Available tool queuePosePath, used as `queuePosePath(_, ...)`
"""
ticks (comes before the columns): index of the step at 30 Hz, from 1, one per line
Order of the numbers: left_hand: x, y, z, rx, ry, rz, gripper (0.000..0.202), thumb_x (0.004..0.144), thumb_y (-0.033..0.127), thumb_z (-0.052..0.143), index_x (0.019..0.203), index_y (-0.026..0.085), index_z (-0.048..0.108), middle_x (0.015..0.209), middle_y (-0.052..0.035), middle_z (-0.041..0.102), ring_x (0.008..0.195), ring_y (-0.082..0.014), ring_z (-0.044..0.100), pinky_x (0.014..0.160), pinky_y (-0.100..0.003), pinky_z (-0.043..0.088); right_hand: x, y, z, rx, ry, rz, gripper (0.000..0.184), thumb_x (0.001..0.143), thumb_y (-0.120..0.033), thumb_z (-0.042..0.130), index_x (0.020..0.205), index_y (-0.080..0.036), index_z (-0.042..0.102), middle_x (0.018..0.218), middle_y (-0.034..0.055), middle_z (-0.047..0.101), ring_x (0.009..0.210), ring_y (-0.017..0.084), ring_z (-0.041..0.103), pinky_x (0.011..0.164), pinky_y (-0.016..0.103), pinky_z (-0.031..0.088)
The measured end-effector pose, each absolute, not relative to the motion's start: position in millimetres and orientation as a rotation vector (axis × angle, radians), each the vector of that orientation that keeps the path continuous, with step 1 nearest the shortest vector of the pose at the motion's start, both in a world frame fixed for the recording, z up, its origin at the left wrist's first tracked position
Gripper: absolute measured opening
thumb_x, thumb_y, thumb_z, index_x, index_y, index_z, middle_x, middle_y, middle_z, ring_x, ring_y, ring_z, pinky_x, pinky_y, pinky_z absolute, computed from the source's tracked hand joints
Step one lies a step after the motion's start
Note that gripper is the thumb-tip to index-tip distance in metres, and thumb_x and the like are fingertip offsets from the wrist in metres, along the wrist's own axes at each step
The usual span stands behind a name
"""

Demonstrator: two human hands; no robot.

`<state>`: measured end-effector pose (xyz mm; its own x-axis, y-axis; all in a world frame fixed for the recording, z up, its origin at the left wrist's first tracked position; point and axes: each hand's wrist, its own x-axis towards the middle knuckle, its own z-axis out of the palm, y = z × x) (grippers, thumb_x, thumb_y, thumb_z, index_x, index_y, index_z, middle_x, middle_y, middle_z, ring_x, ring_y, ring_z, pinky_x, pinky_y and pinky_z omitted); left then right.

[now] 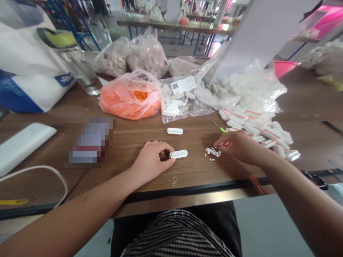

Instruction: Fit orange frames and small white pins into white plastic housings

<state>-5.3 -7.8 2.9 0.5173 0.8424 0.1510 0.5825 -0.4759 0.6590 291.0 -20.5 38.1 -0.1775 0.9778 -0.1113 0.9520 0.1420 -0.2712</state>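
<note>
My left hand (152, 157) rests on the wooden table (128, 135), fingers curled round the left end of a small white plastic connector (178, 154). My right hand (239, 147) is closed in a pinch over a little heap of tiny white pins (213, 152); something orange shows under its fingers. A second white connector (174, 131) lies alone farther back. A thin tool with a green handle (219, 127) lies by my right hand.
A pile of white connectors with red stripes (257, 130) lies right. Behind are an orange-filled bag (131, 98), clear bags of white parts (179, 100), a glass jar (77, 67), a white device (21, 144) with a cable at left.
</note>
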Motion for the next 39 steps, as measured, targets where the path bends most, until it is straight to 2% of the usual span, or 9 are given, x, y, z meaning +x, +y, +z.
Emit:
queuePosePath(7, -5.2, -8.7, 4.5, 2.212, 1.169, 0.627, 0.008, 0.073, 0.024, 0.068, 0.080, 0.023, 0.066, 0.072, 0.0034, 0.065, 0.071, -0.0163, 0.057, 0.077, -0.036, 0.038, 295.4, -21.3, 34.2, -1.988, -2.253, 0.380, 0.015, 0.071, -0.028, 0.058, 0.064, -0.024, 0.071, 0.066, -0.0002, 0.072, 0.064, 0.018, 0.066, 0.061, 0.030, 0.048)
queuePosePath(11, -5.3, -9.0, 5.8, 2.217, 1.171, 0.616, 0.008, 0.073, 0.024, 0.067, 0.081, 0.023, 0.066, 0.072, 0.0031, 0.065, 0.071, -0.0167, 0.057, 0.077, -0.036, 0.038, 290.2, -21.0, 36.8, -1.901, -2.383, 0.257, 0.017, 0.071, -0.021, 0.054, 0.066, -0.022, 0.071, 0.070, 0.0005, 0.072, 0.070, 0.020, 0.066, 0.072, 0.034, 0.048)
queuePosePath(14, -4.9, -8.9, 5.6, 2.215, 1.180, 0.605, 0.008, 0.073, 0.024, 0.067, 0.081, 0.024, 0.066, 0.072, 0.0032, 0.065, 0.071, -0.0169, 0.057, 0.077, -0.036, 0.038, 290.6, -20.8, 39.6, -1.836, -2.403, 0.337, 0.019, 0.072, -0.022, 0.053, 0.072, -0.022, 0.072, 0.077, 0.0010, 0.073, 0.075, 0.020, 0.066, 0.076, 0.034, 0.048)
queuePosePath(17, -4.2, -8.7, 5.0, 2.213, 1.179, 0.612, 0.008, 0.073, 0.024, 0.068, 0.081, 0.024, 0.067, 0.072, 0.0035, 0.065, 0.072, -0.0169, 0.058, 0.078, -0.036, 0.038, 293.9, -21.1, 40.2, -1.904, -2.298, 0.423, 0.019, 0.072, -0.026, 0.055, 0.073, -0.023, 0.073, 0.079, 0.0002, 0.073, 0.073, 0.018, 0.066, 0.070, 0.031, 0.049)
queuePosePath(21, -4.2, -8.6, 4.9, 2.217, 1.177, 0.611, 0.008, 0.073, 0.024, 0.068, 0.081, 0.024, 0.066, 0.072, 0.0034, 0.065, 0.071, -0.0169, 0.058, 0.078, -0.036, 0.038, 298.1, -20.6, 36.7, -2.004, -2.221, 0.437, 0.019, 0.074, -0.030, 0.056, 0.068, -0.026, 0.073, 0.071, -0.0018, 0.072, 0.068, 0.017, 0.065, 0.064, 0.029, 0.047)
queuePosePath(29, -5.4, -8.3, 5.2, 2.224, 1.173, 0.602, 0.008, 0.074, 0.025, 0.067, 0.082, 0.024, 0.066, 0.074, 0.0030, 0.066, 0.072, -0.0168, 0.058, 0.078, -0.035, 0.038, 299.2, -16.2, 28.7, -2.039, -2.141, 0.368, 0.017, 0.073, -0.032, 0.060, 0.068, -0.025, 0.074, 0.064, -0.0009, 0.072, 0.063, 0.017, 0.065, 0.060, 0.029, 0.046)
queuePosePath(33, -5.0, -8.4, 6.0, 2.238, 1.164, 0.600, 0.008, 0.075, 0.025, 0.067, 0.082, 0.023, 0.066, 0.073, 0.0029, 0.065, 0.072, -0.0167, 0.057, 0.077, -0.035, 0.038, 298.1, -16.4, 27.6, -1.958, -2.236, 0.313, 0.018, 0.072, -0.027, 0.057, 0.064, -0.023, 0.073, 0.061, -0.0009, 0.070, 0.060, 0.017, 0.064, 0.061, 0.029, 0.046)
queuePosePath(39, -5.6, -8.4, 5.2, 2.234, 1.165, 0.604, 0.008, 0.074, 0.025, 0.067, 0.082, 0.023, 0.066, 0.074, 0.0030, 0.065, 0.072, -0.0168, 0.058, 0.077, -0.035, 0.038, 296.9, -18.0, 29.7, -1.805, -2.314, 0.314, 0.021, 0.072, -0.022, 0.053, 0.077, -0.022, 0.074, 0.072, 0.0004, 0.072, 0.066, 0.017, 0.064, 0.068, 0.030, 0.048)
